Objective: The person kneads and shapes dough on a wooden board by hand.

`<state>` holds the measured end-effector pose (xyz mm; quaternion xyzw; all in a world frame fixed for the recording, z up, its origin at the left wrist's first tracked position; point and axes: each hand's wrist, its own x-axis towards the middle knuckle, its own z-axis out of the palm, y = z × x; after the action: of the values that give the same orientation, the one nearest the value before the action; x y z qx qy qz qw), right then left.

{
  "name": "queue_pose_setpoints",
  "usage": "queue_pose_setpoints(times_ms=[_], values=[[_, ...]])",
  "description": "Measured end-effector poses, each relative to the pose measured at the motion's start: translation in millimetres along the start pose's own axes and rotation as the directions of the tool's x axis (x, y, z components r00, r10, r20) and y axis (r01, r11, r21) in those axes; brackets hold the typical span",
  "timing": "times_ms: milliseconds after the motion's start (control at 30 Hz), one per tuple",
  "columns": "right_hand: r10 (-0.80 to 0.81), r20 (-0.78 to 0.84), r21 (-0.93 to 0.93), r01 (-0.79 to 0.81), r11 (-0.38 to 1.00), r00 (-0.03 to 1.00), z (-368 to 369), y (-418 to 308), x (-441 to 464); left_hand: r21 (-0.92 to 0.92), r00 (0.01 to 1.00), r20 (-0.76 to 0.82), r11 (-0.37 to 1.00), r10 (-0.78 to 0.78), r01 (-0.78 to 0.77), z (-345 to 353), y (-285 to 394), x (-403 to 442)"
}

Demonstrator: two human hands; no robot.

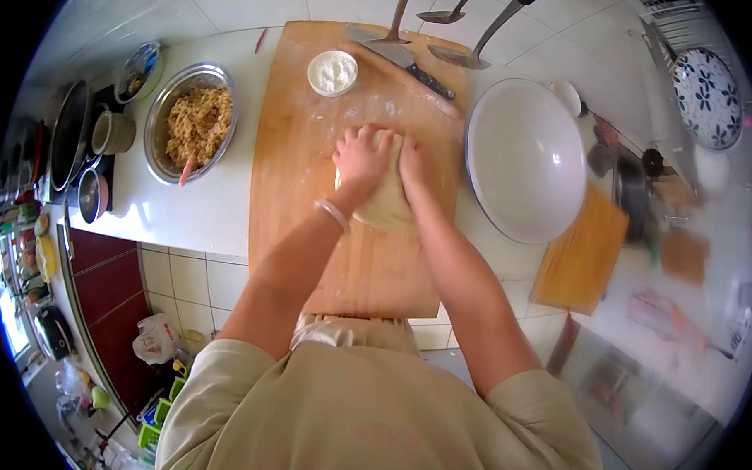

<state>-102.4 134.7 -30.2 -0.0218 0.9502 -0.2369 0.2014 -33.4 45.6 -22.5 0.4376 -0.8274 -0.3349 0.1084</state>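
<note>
My left hand spreads, unclenched, over the dough on the wooden board; my right hand lies against its right side, whether gripping I cannot tell. Beyond stands a small bowl of white powder.

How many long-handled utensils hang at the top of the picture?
3: a brown-handled turner at left, a small ladle in the middle and a larger black-handled utensil at right. More may hang out of frame.

dough | pale cream, smooth | one rounded lump, partly hidden | on wooden board
</note>
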Motion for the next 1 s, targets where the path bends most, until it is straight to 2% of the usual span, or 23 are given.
queue_pose_setpoints(times_ms=[33,67,100,167,200,233,267,300,367,433,467,533,567,633,700,800,900,967,1000], values=[[-0.036,0.011,0.232,0.032,0.972,0.999,-0.2,3.2,-5.3,-0.185,0.971,0.218,0.973,-0.099,0.141,-9.0,-9.1,21.5],[-0.070,0.024,0.452,0.052,0.890,0.997,0.9,4.8,-12.7,-0.323,0.885,0.442,0.894,-0.149,0.312,-19.5,-20.1,30.5],[-0.077,0.029,0.457,0.056,0.887,0.997,0.1,5.0,-27.8,-0.320,0.888,0.433,0.895,-0.153,0.311,-42.1,-22.0,31.5],[-0.240,0.095,0.603,0.136,0.786,0.966,-5.3,11.8,-69.5,-0.492,0.921,0.360,0.809,-0.149,0.323,-89.3,-14.0,25.9],[-0.238,0.108,0.603,0.127,0.788,0.965,-7.5,8.3,-86.0,-0.211,0.908,0.398,0.950,-0.131,0.229,-86.8,-16.8,11.7],[-0.305,0.055,0.599,0.212,0.772,0.951,-7.9,2.2,-99.8,0.029,0.916,0.402,1.000,-0.014,0.003,-87.0,-15.1,-17.1],[-0.370,-0.001,0.594,0.298,0.747,0.929,-7.4,-3.2,-110.7,0.045,0.955,0.270,0.989,0.122,-0.139,-82.1,-18.0,-39.9],[-0.364,0.014,0.595,0.285,0.752,0.931,-3.1,1.7,-122.8,0.080,0.956,0.142,0.960,0.257,-0.270,-76.8,-24.5,-62.3],[-0.528,-0.255,0.388,0.586,0.711,0.810,1.9,14.5,-147.2,0.010,0.915,0.015,0.915,0.404,-0.404,-80.0,-35.5,-94.1],[-0.558,-0.281,0.312,0.624,0.716,0.781,-1.3,32.4,-175.4,-0.047,0.886,-0.085,0.887,0.455,-0.460,-75.4,-48.6,-122.3],[-0.558,-0.269,0.316,0.619,0.719,0.785,-2.2,43.9,-183.0,-0.044,0.892,-0.080,0.892,0.445,-0.449,-70.0,-52.3,-135.6],[-0.700,-0.337,0.134,0.768,0.626,0.630,-1.3,62.3,-185.1,-0.001,0.827,-0.202,0.844,0.524,-0.536,-60.2,-54.6,-150.0],[-0.699,-0.329,0.141,0.765,0.628,0.635,3.7,64.3,-174.4,0.002,0.832,-0.196,0.849,0.518,-0.528,-54.1,-55.2,-143.6],[-0.748,-0.319,0.074,0.802,0.593,0.582,7.0,64.2,-153.3,0.019,0.820,-0.227,0.844,0.526,-0.536,-45.8,-48.7,-128.0],[-0.730,-0.306,0.107,0.784,0.612,0.612,11.0,53.4,-123.0,-0.010,0.848,-0.155,0.858,0.507,-0.514,-40.4,-42.4,-95.6],[-0.683,-0.291,0.179,0.740,0.649,0.670,12.9,37.5,-82.9,-0.005,0.847,-0.170,0.859,0.504,-0.513,-19.4,-32.3,-54.1],[-0.625,-0.317,0.206,0.695,0.689,0.713,20.1,32.4,-49.3,-0.033,0.869,-0.135,0.875,0.476,-0.484,-10.2,-18.2,-25.1],[-0.563,-0.280,0.231,0.624,0.746,0.777,20.0,25.2,-28.2,0.010,0.889,-0.081,0.892,0.452,-0.453,0.2,-13.6,-5.6],[-0.543,-0.349,0.209,0.629,0.749,0.763,22.8,20.9,-18.5,0.026,0.875,-0.117,0.882,0.469,-0.470,5.6,-9.7,2.2]])
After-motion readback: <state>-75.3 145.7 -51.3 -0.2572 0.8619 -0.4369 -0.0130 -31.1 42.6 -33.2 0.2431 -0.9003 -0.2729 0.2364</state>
